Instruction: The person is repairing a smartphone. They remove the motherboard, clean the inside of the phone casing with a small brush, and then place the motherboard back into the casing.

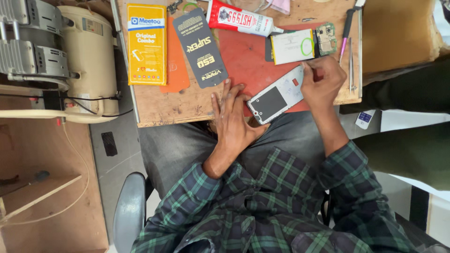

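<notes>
Head view: my left hand (233, 117) lies flat, open, steadying the phone frame (276, 95) beside it; my right hand (322, 82) pinches closed at the frame's far end, fingertip contents unclear.

We see a tall yellow box (146, 44) lying flat near the left edge of the wooden counter (178, 105), with a blue band near its top and a white drawing in the middle. Just right of it lies a long dark grey card sleeve (200, 47), tilted, overlapping an orange sheet (176, 70). At the top a glue tube (240, 18) carries a red and white label. Right of the tube's tip sits a white rectangular sticker (291, 46) with a green ring on it. Off the counter's right edge, lower down, we see a small white card (364, 118) with a blue patch.
</notes>
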Tool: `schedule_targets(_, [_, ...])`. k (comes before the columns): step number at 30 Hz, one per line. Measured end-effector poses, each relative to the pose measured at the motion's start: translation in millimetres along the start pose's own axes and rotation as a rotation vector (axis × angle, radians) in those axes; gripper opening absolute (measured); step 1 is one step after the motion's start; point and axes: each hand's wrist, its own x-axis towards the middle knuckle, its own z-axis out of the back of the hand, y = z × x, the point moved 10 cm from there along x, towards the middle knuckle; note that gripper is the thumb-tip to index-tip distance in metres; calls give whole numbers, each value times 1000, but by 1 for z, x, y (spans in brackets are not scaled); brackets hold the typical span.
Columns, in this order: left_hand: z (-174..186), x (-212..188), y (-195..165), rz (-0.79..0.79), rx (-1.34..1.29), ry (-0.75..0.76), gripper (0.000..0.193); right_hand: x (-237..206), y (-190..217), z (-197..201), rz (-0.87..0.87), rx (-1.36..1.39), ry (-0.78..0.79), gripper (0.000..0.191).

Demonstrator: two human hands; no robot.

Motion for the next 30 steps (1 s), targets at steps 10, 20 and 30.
schedule_targets(10, [0,-2,-2,-4,13,-5,71,-21,35,-13,203,-4,46,24])
schedule_targets(20, [-6,-1,2,12,20,44,73,-3,1,8,96,34,-32,19])
schedule_targets(30, [-8,0,-6,4,57,56,86,-4,-18,0,-37,94,18,20])
